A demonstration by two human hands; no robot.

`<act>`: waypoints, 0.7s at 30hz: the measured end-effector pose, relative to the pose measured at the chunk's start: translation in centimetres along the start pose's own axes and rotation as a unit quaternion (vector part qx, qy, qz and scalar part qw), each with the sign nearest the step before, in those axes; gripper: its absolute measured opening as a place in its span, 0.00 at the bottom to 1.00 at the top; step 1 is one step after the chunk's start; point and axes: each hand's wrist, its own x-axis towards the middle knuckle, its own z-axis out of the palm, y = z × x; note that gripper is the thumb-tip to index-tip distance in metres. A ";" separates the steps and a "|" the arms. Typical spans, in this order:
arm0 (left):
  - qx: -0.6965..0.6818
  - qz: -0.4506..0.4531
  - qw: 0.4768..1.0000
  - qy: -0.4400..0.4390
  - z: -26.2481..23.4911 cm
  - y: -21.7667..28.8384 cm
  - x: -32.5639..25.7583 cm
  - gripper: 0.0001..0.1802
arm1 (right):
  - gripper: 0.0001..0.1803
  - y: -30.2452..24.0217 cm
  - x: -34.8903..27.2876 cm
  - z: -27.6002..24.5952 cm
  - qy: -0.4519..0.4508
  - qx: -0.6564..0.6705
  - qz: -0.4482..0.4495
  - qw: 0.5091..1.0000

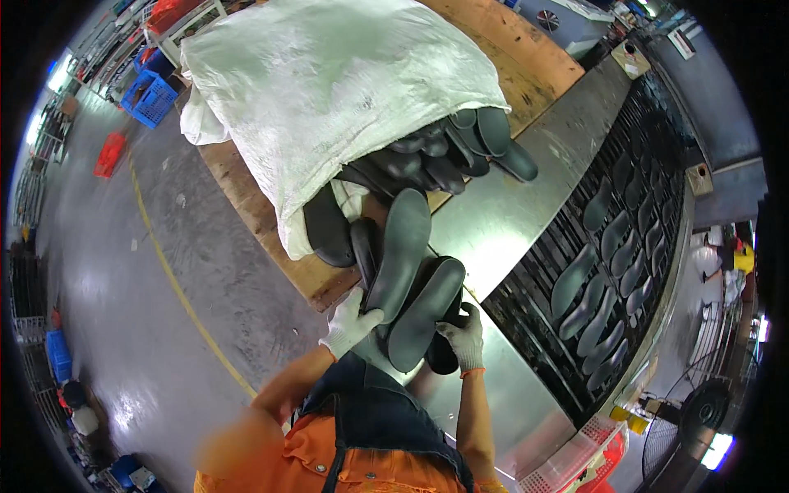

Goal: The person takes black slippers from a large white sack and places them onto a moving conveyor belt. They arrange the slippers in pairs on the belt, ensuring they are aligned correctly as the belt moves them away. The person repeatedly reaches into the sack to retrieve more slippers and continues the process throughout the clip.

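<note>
My left hand (352, 324), in a white knit glove, is closed around the lower end of a long black shoe sole (401, 246), its thumb lying over the edge. Another sole is partly hidden behind that one. My right hand (463, 337), in a greyish glove with dark fingertips, grips the side of a second black shoe sole (426, 316), with at least one more sole underneath it. Both sit in front of my apron, close together. Just beyond them, more black soles (444, 174) spill from the mouth of a big white woven sack (329, 90).
The sack lies on a wooden board (526, 57) over a metal table (501, 234). To the right, a dark slatted conveyor (526, 329) carries rows of black soles. A pink-and-red basket (567, 460) stands at the lower right, near a black fan (699, 407).
</note>
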 end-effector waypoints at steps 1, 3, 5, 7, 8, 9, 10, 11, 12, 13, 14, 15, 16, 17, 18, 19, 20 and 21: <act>0.007 -0.022 0.998 -0.058 -1.1 2.4 -0.6 0.38 | 0.44 0.9 -0.7 -1.3 0.016 -0.041 0.002 0.999; 0.007 -0.018 0.996 -0.090 -1.7 3.9 -1.5 0.38 | 0.39 2.5 -1.4 -0.6 0.162 -0.141 -0.130 0.968; -0.011 0.033 0.998 -0.049 -1.3 2.8 -1.9 0.35 | 0.32 1.8 -2.7 0.2 0.175 -0.106 -0.150 0.967; 0.019 0.023 0.997 -0.065 -1.4 3.9 -2.0 0.33 | 0.30 -0.9 -4.3 1.2 0.091 0.039 -0.168 0.981; 0.028 0.013 0.997 -0.072 -2.0 4.8 -2.2 0.33 | 0.31 -3.1 -5.1 1.7 0.061 0.020 -0.156 0.986; 0.035 0.005 0.996 -0.082 -2.1 5.5 -2.3 0.33 | 0.33 -5.4 -5.8 2.1 0.036 -0.001 -0.142 0.989; 0.035 0.012 0.996 -0.081 -2.1 5.2 -2.5 0.34 | 0.37 -7.0 -5.8 2.9 0.001 -0.006 -0.092 0.996; 0.031 0.025 0.996 -0.084 -1.8 5.2 -2.4 0.36 | 0.42 -8.3 -5.7 3.4 -0.027 -0.013 -0.040 0.999; 0.027 0.040 0.995 -0.087 -1.4 5.1 -2.2 0.37 | 0.45 -7.8 -4.6 4.6 0.006 -0.016 -0.059 0.998; 0.019 0.058 0.995 -0.084 -1.0 5.1 -1.9 0.38 | 0.48 -7.1 -3.5 5.6 0.039 -0.020 -0.078 0.996; 0.012 0.068 0.995 -0.078 -1.0 4.6 -1.7 0.39 | 0.48 -8.1 -3.0 5.8 0.031 0.004 -0.019 0.999; 0.004 0.080 0.994 -0.071 -0.8 4.2 -1.4 0.40 | 0.50 -7.8 -2.2 6.0 0.036 0.063 -0.015 0.997; 0.013 0.097 0.994 -0.051 -0.3 3.6 -1.1 0.41 | 0.51 -7.0 -1.1 6.4 0.041 0.121 -0.011 0.992; 0.016 0.090 0.994 -0.061 -0.3 3.9 -1.0 0.40 | 0.53 -6.3 -0.2 6.6 0.047 0.177 -0.006 0.983; 0.017 0.085 0.994 -0.073 -0.3 4.4 -1.0 0.39 | 0.49 -6.1 0.3 5.8 0.018 0.253 0.022 0.967; 0.017 0.080 0.993 -0.085 0.0 5.0 -1.0 0.38 | 0.44 -3.9 1.7 5.6 -0.041 0.348 -0.006 0.937; -0.015 0.086 0.993 -0.076 0.0 3.9 -0.8 0.36 | 0.42 -4.4 0.9 5.2 -0.052 0.354 -0.030 0.933; -0.049 0.093 0.992 -0.069 0.6 2.7 -0.7 0.35 | 0.40 -4.8 -0.4 4.4 -0.062 0.359 -0.053 0.930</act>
